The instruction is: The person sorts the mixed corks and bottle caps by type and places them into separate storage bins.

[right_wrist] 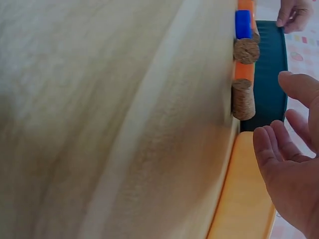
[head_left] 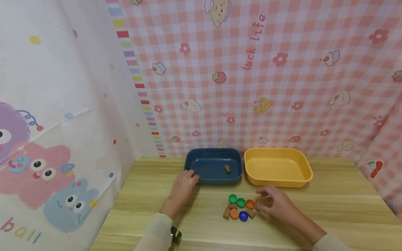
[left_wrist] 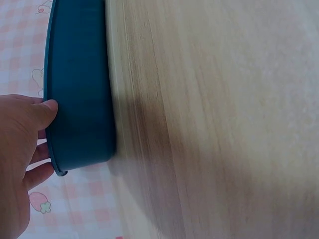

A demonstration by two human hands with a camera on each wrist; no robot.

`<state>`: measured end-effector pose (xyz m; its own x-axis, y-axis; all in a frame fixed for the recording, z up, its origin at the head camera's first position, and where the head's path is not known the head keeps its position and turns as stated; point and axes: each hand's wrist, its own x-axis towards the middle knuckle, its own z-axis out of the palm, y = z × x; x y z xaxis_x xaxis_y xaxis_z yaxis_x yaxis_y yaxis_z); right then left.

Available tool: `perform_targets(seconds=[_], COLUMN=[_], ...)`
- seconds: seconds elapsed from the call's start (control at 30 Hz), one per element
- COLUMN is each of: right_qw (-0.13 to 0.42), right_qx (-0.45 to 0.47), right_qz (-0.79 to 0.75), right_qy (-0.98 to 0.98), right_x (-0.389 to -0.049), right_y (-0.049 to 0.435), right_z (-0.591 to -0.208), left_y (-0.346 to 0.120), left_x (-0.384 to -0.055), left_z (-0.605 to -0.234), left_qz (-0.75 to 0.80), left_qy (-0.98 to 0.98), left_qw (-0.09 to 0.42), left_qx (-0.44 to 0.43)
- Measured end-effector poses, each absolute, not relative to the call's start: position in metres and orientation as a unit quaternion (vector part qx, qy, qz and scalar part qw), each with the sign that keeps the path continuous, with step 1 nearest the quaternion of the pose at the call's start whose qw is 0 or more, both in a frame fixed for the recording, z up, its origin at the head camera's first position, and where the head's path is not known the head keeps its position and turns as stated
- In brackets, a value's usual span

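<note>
My left hand (head_left: 183,186) holds the near-left corner of a dark blue plastic bin (head_left: 213,181). In the left wrist view, the thumb lies over the bin's rim with the other fingers behind it. One cork (head_left: 227,169) lies inside that bin. My right hand (head_left: 277,205), fingers apart and loosely bent, hovers beside a cork (right_wrist: 243,99) at the right end of a small cluster and holds nothing. The cluster has several corks, two green caps (head_left: 240,202), two orange caps (head_left: 234,214) and a blue cap (head_left: 243,216).
A yellow bin (head_left: 277,183) stands right of the blue one, against the checked cloth (head_left: 201,90) at the back. A small black object (head_left: 176,235) lies by the left sleeve on the wooden table (head_left: 339,195).
</note>
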<state>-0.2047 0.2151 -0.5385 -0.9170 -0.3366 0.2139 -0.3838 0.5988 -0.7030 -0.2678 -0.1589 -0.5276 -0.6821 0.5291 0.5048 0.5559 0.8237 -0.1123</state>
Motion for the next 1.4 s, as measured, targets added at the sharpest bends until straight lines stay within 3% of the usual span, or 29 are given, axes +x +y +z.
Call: perform_targets(seconds=[0.53, 1.4], right_qw=[-0.001, 0.040], right_qx=[0.177, 0.176], right_qz=[0.332, 0.312], right_qy=[-0.927, -0.933], right_x=[-0.207, -0.204], right_y=[0.208, 0.204], right_z=[-0.554, -0.551], left_y=[-0.161, -0.160], left_x=[-0.269, -0.271], left_z=[-0.532, -0.532], left_qz=[-0.018, -0.018], left_qy=[-0.913, -0.913], left_qw=[0.278, 0.276], left_qx=[-0.298, -0.298])
